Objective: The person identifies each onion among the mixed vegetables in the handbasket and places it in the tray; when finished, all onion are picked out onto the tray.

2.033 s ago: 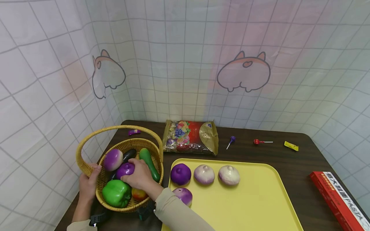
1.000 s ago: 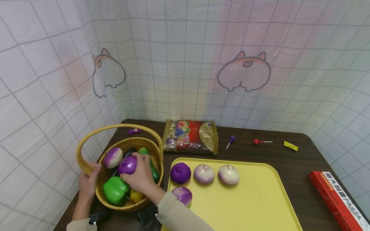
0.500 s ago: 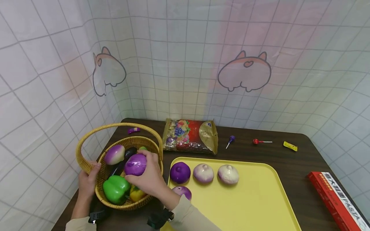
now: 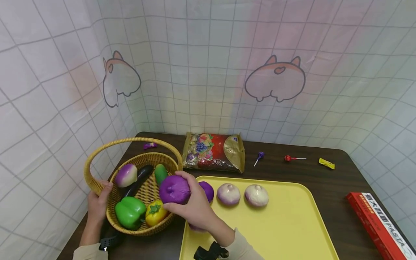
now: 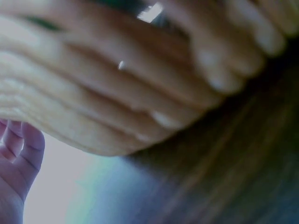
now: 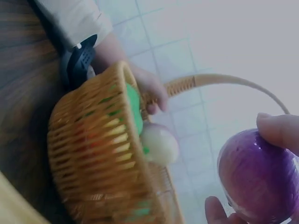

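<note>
My right hand (image 4: 198, 204) grips a round purple onion (image 4: 174, 190), thumb and fingers around its sides, over the right rim of the wicker basket (image 4: 112, 213). In the right wrist view the onion (image 6: 257, 175) shows glossy and whole. My left hand (image 4: 99, 202) holds the left base of the basket's handle; the left wrist view shows its curled fingers (image 5: 32, 144) against the blurred wicker (image 5: 93, 93). Inside the basket lie a purple-white turnip (image 4: 126, 175), a dark eggplant (image 4: 138, 180), a green cucumber (image 4: 160, 173), a green bell pepper (image 4: 130, 213) and a yellow pepper (image 4: 156, 213).
The yellow tray (image 4: 279, 234) right of the basket bears two whitish onions (image 4: 229, 194) and a purple onion (image 4: 207, 190); another is mostly hidden under my right hand. Behind are a candy bag (image 4: 213, 151), lollipops (image 4: 259, 157) and small candies (image 4: 326, 163). A red pasta box (image 4: 377, 220) lies far right.
My right hand has lifted the purple onion up from among the basket's vegetables and carried it right, to the basket's right rim. My left hand has stayed on the handle.
</note>
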Demonstrator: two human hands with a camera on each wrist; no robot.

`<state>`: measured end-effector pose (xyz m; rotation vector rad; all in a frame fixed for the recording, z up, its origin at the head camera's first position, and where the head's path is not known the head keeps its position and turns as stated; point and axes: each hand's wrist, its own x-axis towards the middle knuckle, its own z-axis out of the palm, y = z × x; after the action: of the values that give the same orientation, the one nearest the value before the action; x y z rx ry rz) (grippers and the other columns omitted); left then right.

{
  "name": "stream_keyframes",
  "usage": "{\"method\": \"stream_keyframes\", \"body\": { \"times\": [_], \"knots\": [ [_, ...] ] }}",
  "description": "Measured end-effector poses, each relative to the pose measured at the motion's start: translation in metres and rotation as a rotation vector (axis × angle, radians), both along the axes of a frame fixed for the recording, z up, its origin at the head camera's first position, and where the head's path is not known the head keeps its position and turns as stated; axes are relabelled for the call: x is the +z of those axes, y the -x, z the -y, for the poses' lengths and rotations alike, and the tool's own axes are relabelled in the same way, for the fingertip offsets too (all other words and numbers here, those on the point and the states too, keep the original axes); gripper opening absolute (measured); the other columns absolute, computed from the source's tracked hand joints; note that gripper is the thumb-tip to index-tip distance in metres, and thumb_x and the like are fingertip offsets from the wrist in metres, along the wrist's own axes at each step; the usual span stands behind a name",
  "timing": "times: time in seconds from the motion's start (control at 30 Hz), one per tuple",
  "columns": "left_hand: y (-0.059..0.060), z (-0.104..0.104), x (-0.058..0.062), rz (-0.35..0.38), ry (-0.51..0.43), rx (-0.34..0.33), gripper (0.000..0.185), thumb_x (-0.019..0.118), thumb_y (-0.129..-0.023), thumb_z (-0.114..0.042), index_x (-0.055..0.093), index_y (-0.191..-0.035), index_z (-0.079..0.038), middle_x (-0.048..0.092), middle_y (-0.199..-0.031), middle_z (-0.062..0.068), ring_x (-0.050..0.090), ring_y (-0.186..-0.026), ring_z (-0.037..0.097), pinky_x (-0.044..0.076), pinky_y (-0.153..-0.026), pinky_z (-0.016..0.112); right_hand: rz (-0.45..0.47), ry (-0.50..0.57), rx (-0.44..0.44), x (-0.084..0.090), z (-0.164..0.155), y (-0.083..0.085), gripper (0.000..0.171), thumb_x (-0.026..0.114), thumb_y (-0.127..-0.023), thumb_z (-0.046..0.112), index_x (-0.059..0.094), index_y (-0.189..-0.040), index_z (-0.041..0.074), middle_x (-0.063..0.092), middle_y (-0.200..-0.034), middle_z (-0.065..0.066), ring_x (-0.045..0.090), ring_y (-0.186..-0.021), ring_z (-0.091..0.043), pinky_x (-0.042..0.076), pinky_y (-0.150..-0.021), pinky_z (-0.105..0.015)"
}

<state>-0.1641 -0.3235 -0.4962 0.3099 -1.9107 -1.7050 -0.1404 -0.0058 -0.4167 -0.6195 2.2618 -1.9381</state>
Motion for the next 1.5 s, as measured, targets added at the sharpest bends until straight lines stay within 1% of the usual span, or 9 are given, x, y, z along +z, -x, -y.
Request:
{"method": "stream_keyframes", "body": {
  "times": [0.17,0.33,0.53,0.7,0.9,1.13,1.33,1.4,1.5],
  "knots": [
    [0.000,0.001,-0.002,0.018,-0.005,0.015,0.012,0.057,-0.095,-0.002,0.056,-0.084,-0.007,0.053,-0.072,-0.004,0.047,-0.062,0.008,0.040,-0.056,0.017,0.017,0.010,-0.041,-0.013,-0.025,-0.005,0.075,0.083,-0.076,0.027,0.043,-0.139,0.032,0.053,-0.131,-0.004,0.057,-0.113,-0.022,0.049,-0.089,-0.039],
    [0.000,0.001,-0.002,0.019,-0.006,0.015,0.012,0.057,-0.095,-0.004,0.055,-0.084,-0.007,0.052,-0.071,-0.004,0.047,-0.060,0.008,0.040,-0.055,0.018,0.001,0.060,-0.122,-0.020,-0.047,-0.007,0.073,0.085,-0.074,0.019,0.048,-0.136,0.023,0.048,-0.131,-0.007,0.055,-0.116,-0.025,0.048,-0.093,-0.038],
    [0.000,-0.001,-0.002,0.019,0.000,0.015,0.010,0.056,-0.096,-0.003,0.054,-0.085,-0.004,0.052,-0.072,-0.004,0.047,-0.062,0.009,0.040,-0.056,0.018,-0.012,0.009,-0.172,-0.025,-0.075,-0.009,0.075,0.088,-0.071,0.021,0.050,-0.136,0.028,0.044,-0.126,-0.004,0.050,-0.116,-0.022,0.048,-0.094,-0.030],
    [0.000,-0.002,-0.002,0.015,-0.023,0.006,0.011,0.056,-0.096,-0.004,0.054,-0.085,-0.005,0.052,-0.073,-0.003,0.047,-0.062,0.009,0.041,-0.056,0.018,-0.037,0.012,-0.119,-0.035,-0.098,-0.012,0.073,0.085,-0.074,0.017,0.049,-0.137,0.026,0.043,-0.134,-0.006,0.052,-0.118,-0.024,0.048,-0.094,-0.031],
    [0.000,-0.003,-0.001,-0.005,-0.030,-0.002,0.012,0.056,-0.095,-0.002,0.055,-0.084,-0.005,0.052,-0.072,-0.002,0.047,-0.062,0.009,0.041,-0.056,0.018,-0.066,0.060,-0.056,-0.044,-0.124,-0.016,0.071,0.079,-0.078,0.006,0.045,-0.141,0.013,0.042,-0.143,-0.013,0.056,-0.116,-0.022,0.050,-0.091,-0.034],
    [0.002,-0.002,-0.003,-0.041,-0.025,-0.002,0.013,0.056,-0.094,0.001,0.056,-0.083,-0.006,0.054,-0.072,-0.005,0.047,-0.064,0.008,0.040,-0.059,0.017,-0.011,0.084,-0.025,-0.051,-0.143,-0.018,0.070,0.078,-0.079,0.003,0.043,-0.140,0.003,0.040,-0.142,-0.019,0.058,-0.115,-0.018,0.052,-0.089,-0.034],
    [0.001,-0.002,-0.002,-0.060,-0.006,0.012,0.013,0.056,-0.094,0.000,0.056,-0.082,-0.005,0.053,-0.072,-0.006,0.046,-0.064,0.009,0.038,-0.060,0.018,0.018,0.200,0.139,-0.061,-0.159,-0.022,0.068,0.071,-0.082,-0.006,0.035,-0.140,-0.009,0.035,-0.137,-0.028,0.058,-0.115,-0.021,0.053,-0.085,-0.041],
    [0.000,-0.002,-0.001,-0.067,-0.006,0.011,0.014,0.056,-0.094,0.000,0.056,-0.081,-0.007,0.053,-0.071,-0.005,0.045,-0.063,0.009,0.038,-0.060,0.018,0.036,0.182,0.156,-0.064,-0.165,-0.023,0.068,0.071,-0.083,-0.005,0.035,-0.140,-0.008,0.035,-0.137,-0.026,0.058,-0.116,-0.021,0.053,-0.085,-0.041],
    [0.000,-0.003,0.000,-0.059,-0.003,0.010,0.015,0.057,-0.094,-0.001,0.057,-0.082,-0.009,0.053,-0.072,-0.005,0.046,-0.064,0.009,0.039,-0.060,0.018,0.025,0.042,0.099,-0.068,-0.171,-0.024,0.069,0.077,-0.080,0.003,0.042,-0.139,0.000,0.042,-0.135,-0.019,0.059,-0.114,-0.020,0.053,-0.088,-0.036]
  ]
}}
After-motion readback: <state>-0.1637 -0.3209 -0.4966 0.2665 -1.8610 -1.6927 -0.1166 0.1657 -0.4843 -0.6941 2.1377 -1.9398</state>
